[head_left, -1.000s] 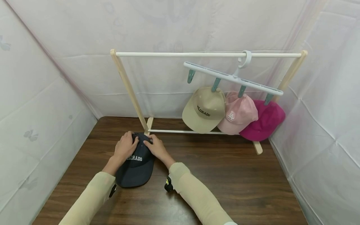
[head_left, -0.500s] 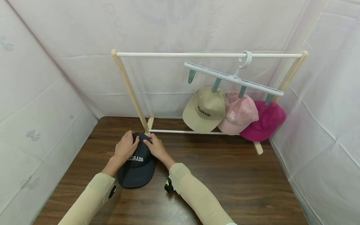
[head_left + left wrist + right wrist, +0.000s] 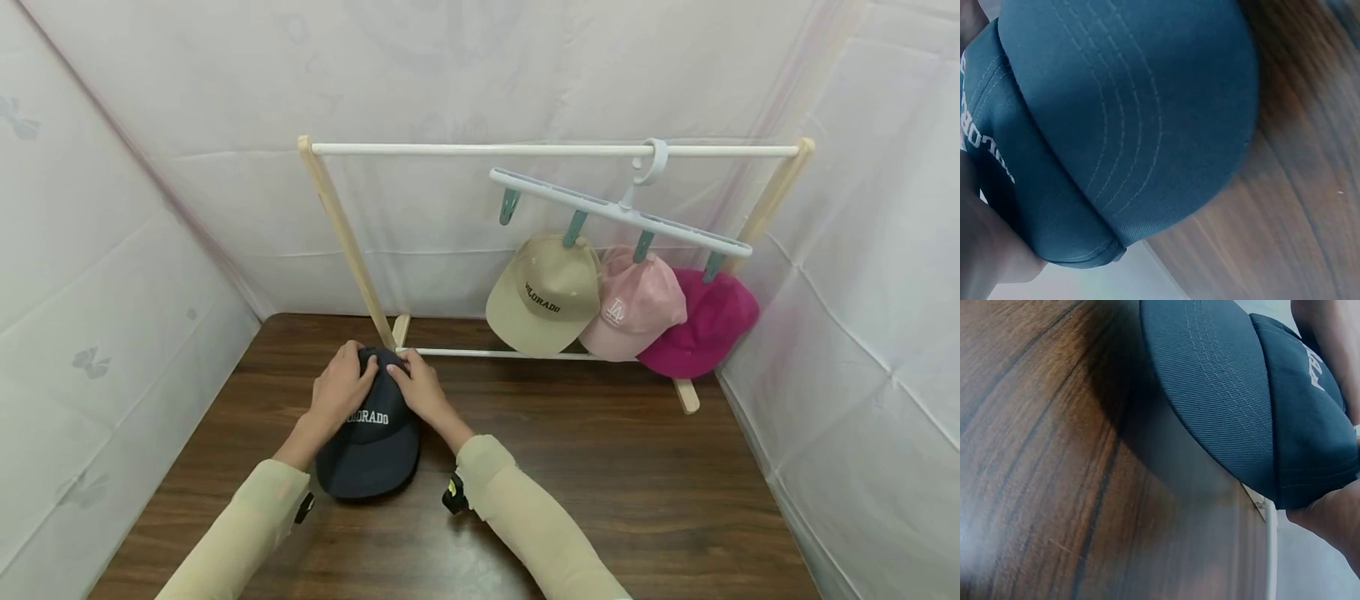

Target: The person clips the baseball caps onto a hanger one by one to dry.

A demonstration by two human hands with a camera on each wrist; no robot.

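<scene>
A dark navy baseball cap [image 3: 371, 454] with white lettering is held by both hands at the left of the table, brim toward the person. The left hand [image 3: 341, 387] grips the crown's left side, its thumb on top. On the crown's other side the right hand [image 3: 423, 390] holds on, thumb also on top; the fingers behind the cap are hidden. In the left wrist view the brim [image 3: 1147, 112] fills the middle. The right wrist view shows the brim's edge [image 3: 1210, 394] above the table, with a shadow under it.
A rack with a white top rod [image 3: 480, 150] stands behind. From it hangs a tilted clip hanger [image 3: 600, 206], carrying a beige cap [image 3: 547, 300], a pink cap [image 3: 637, 304] and a magenta cap [image 3: 705, 325]. Its leftmost clip [image 3: 509, 206] holds nothing.
Both hands have shifted slightly to the right and away from the person, and the navy cap has moved with them. The hanging caps stay in place.
</scene>
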